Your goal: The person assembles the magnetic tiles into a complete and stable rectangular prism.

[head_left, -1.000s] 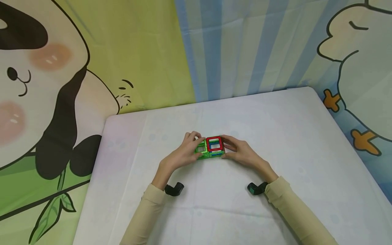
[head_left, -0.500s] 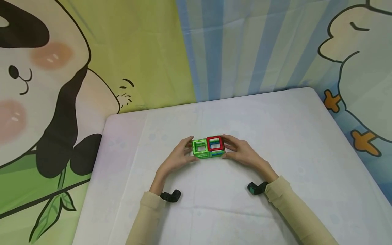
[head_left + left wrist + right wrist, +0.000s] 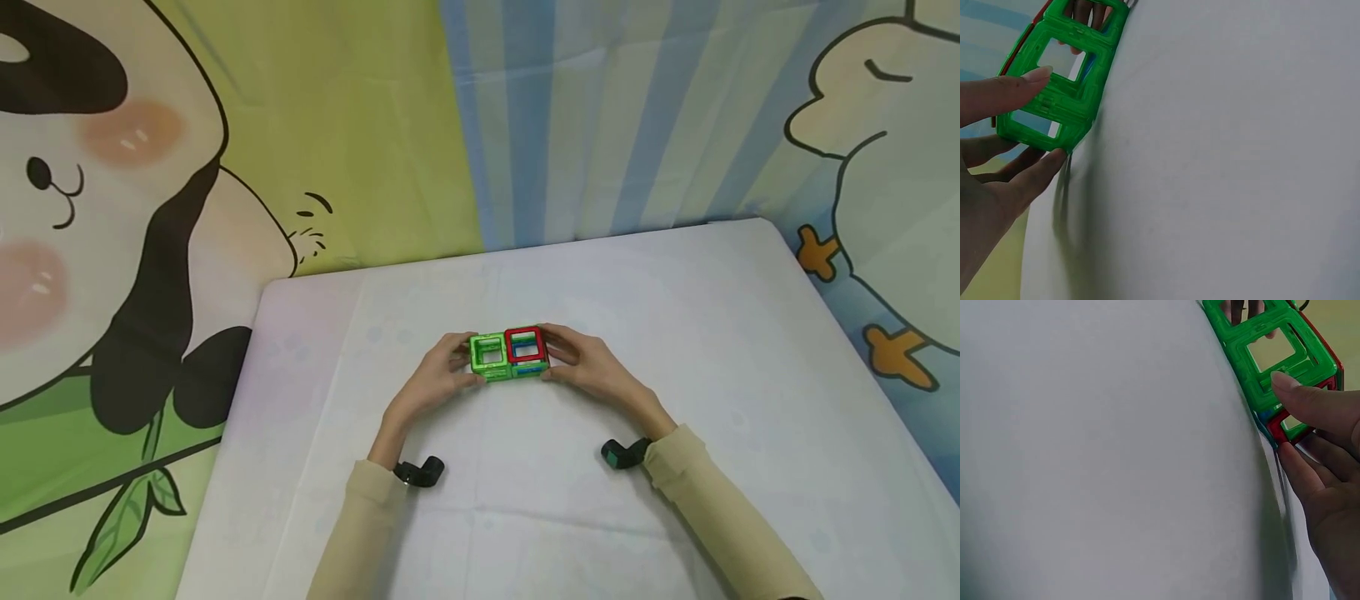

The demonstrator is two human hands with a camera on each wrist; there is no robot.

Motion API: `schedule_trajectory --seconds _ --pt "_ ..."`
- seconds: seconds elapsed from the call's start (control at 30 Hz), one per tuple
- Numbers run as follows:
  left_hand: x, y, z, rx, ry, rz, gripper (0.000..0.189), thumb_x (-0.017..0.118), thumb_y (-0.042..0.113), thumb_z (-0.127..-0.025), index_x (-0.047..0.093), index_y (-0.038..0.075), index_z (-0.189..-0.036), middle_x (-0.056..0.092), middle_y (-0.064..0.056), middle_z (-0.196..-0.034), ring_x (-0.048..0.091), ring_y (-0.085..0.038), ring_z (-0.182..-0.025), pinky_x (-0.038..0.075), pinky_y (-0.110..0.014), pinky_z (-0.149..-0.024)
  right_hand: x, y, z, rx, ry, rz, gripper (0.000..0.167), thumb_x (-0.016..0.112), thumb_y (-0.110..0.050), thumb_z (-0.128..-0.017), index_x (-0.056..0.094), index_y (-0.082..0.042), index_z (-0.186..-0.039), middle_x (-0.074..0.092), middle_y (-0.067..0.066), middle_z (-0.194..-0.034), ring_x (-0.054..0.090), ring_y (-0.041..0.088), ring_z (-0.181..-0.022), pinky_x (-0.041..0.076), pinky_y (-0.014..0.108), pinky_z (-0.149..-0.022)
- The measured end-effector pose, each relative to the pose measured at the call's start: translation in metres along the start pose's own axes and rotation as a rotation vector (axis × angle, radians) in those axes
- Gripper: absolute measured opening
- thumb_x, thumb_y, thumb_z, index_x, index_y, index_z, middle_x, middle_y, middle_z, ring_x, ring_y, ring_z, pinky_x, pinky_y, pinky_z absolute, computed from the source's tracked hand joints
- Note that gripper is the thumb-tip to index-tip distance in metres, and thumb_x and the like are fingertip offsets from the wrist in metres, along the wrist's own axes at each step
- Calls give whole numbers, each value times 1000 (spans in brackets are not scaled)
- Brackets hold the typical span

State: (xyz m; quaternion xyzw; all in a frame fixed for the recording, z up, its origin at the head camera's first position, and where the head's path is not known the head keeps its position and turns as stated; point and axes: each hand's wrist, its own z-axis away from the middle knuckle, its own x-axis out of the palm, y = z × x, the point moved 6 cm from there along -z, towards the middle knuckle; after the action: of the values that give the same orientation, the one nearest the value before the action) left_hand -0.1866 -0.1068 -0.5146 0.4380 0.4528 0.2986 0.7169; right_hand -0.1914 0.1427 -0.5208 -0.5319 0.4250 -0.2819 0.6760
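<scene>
Two open-framed cubes of magnetic tiles stand joined side by side as one block on the table, the left one with a green top tile [image 3: 489, 365] and the right one with a red top tile [image 3: 527, 359]. My left hand [image 3: 431, 382] holds the left end, its thumb [image 3: 1025, 87] on the green front face and the other fingers round the end. At the opposite end, my right hand [image 3: 596, 367] grips the block, thumb [image 3: 1310, 403] against the front and fingertips at a red tile [image 3: 1277, 427] low on the side. Some blue shows inside the right cube.
A pale cloth covers the table [image 3: 480, 517], with its far edge meeting a printed backdrop [image 3: 360, 150]. Cartoon figures are on both sides. Small black cameras [image 3: 422, 472] are strapped to the wrists.
My left hand has slid back from over the green cube to its left end, uncovering the top tile. The block has since shifted slightly away from me, with both hands on it.
</scene>
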Motion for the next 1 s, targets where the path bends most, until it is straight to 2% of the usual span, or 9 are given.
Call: schedule_trajectory --seconds 0.17,0.43,0.57,0.63,0.7,0.77,0.87,0.93,1.0 --pt "-7 1 -9 -16 -4 -3 76 79 3 -88 42 6 -154 47 -13 -145 52 -33 -139 46 -34 -112 -3 2 -11 1 -1 -15 80 80 1 -87 39 -3 -156 40 19 -161 50 35 -142 49 32 -107" --pt "-9 1 -15 -25 -9 -23 75 78 4 -89 41 4 -154 46 -14 -144 51 -34 -140 45 -35 -114 -6 4 -18 8 -2 20 81 81 -1 -87 39 -3 -156 39 18 -162 51 35 -141 49 32 -106" --pt "-8 3 -17 -16 -12 -30 80 78 5 -89 36 4 -157 45 -16 -147 48 -36 -142 42 -39 -117 -8 4 -19 6 -12 42 84 80 -3 -88 36 -7 -159 37 16 -164 50 35 -142 48 38 -109" --pt "-8 3 -15 -11 7 -64 86 80 12 -89 32 8 -160 42 -15 -153 43 -35 -146 38 -46 -119 -8 2 -17 -2 -7 113 87 81 -10 -89 32 -10 -161 35 14 -166 49 36 -143 44 44 -114" --pt "-9 5 -13 15 40 -125 91 81 22 -90 28 14 -163 37 -12 -161 35 -34 -152 31 -52 -122 -8 -3 -14 -35 2 214 93 83 -18 -88 28 -14 -163 31 12 -168 41 37 -148 36 51 -120" --pt "-8 9 -9 69 84 -231 92 80 33 -91 26 20 -164 29 -8 -168 25 -36 -156 23 -58 -124 -7 -12 -10 -95 26 366 97 84 -30 -87 27 -17 -164 27 10 -170 31 38 -153 23 56 -125" --pt "-6 22 -1 189 164 -425 85 75 42 -93 30 26 -163 22 -6 -171 13 -42 -158 10 -67 -124 -4 -28 -5 -204 74 583 97 84 -43 -85 32 -19 -163 24 10 -171 12 41 -159 5 65 -125" --pt "-3 30 4 250 210 -547 81 74 45 -94 34 29 -162 20 -7 -172 10 -45 -157 5 -71 -122 -2 -37 -2 -258 104 698 94 83 -48 -84 37 -20 -161 25 11 -170 7 42 -159 0 69 -123" --pt "-2 34 7 279 238 -607 79 74 45 -93 36 30 -161 20 -7 -172 8 -47 -157 3 -73 -120 -1 -42 -1 -283 118 749 93 82 -49 -83 39 -20 -160 26 12 -170 5 41 -159 -2 70 -122"
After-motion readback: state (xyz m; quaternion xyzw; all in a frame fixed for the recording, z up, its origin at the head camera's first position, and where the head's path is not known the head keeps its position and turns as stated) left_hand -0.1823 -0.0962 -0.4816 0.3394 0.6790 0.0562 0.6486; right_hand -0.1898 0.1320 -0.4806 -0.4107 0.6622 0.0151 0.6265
